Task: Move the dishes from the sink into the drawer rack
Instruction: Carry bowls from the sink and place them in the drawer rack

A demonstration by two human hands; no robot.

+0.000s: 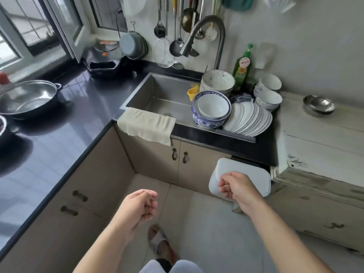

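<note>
Dishes all at the sink (157,91): blue-patterned bowls (211,113), leaning white plates (249,119), more bowl stacks behind. Left hand (140,205) and right hand (234,187) are loosely curled, each grip holding nothing, well below the table (65,123). Risk: the leaning plates could slide or knock the bowls if pulled carelessly; drawer rack not visible.
</note>
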